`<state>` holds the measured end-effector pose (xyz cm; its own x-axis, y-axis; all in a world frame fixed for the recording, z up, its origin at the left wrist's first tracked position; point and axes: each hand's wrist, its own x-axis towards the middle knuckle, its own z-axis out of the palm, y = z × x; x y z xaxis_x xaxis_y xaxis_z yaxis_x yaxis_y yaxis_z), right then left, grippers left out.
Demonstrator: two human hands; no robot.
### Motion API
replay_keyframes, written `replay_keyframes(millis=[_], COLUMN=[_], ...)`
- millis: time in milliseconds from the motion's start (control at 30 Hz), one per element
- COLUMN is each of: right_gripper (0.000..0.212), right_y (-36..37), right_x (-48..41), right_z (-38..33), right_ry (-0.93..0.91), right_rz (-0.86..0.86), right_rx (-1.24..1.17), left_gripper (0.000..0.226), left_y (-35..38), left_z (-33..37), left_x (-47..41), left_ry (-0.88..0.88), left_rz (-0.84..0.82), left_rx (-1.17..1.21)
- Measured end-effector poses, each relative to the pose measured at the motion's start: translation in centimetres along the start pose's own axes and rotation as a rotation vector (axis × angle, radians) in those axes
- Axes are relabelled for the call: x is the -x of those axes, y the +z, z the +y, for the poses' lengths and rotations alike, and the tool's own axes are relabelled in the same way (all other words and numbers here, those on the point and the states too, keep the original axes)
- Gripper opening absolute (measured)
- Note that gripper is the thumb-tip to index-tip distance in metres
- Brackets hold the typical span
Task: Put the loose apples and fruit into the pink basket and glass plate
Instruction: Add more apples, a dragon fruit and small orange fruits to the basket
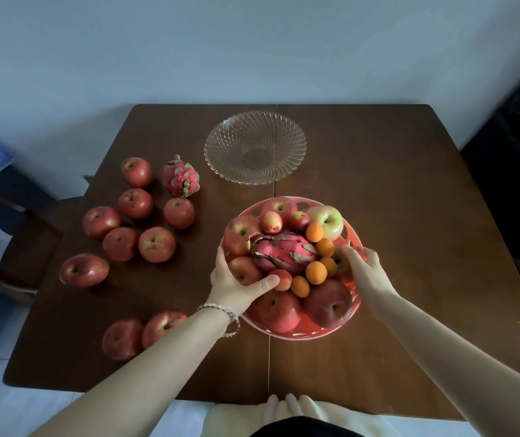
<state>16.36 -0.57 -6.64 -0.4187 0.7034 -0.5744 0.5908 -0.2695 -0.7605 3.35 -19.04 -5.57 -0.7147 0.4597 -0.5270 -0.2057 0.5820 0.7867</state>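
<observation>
The pink basket sits at the table's middle, heaped with red apples, a green apple, a dragon fruit and several small orange fruits. My left hand grips the basket's left rim, thumb lying over the fruit inside. My right hand grips the right rim. The glass plate stands empty behind the basket. Several loose red apples and a second dragon fruit lie on the table to the left.
The dark wooden table stands against a pale wall. A wooden chair with blue cloth is at the left edge. Dark furniture stands at the right. Two more loose apples lie near the front left under my left forearm.
</observation>
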Motion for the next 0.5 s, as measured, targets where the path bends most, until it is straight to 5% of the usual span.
replay_keyframes(millis=[500], right_gripper=[0.027], right_y=[0.3], right_x=[-1.2], right_z=[-0.2], right_ry=[-0.049], right_rz=[0.089], right_rx=[-0.102], left_gripper=[0.134], left_y=[2.6], left_z=[1.8], left_x=[0.3], left_ry=[-0.086], left_rz=[0.163], left_rx=[0.029])
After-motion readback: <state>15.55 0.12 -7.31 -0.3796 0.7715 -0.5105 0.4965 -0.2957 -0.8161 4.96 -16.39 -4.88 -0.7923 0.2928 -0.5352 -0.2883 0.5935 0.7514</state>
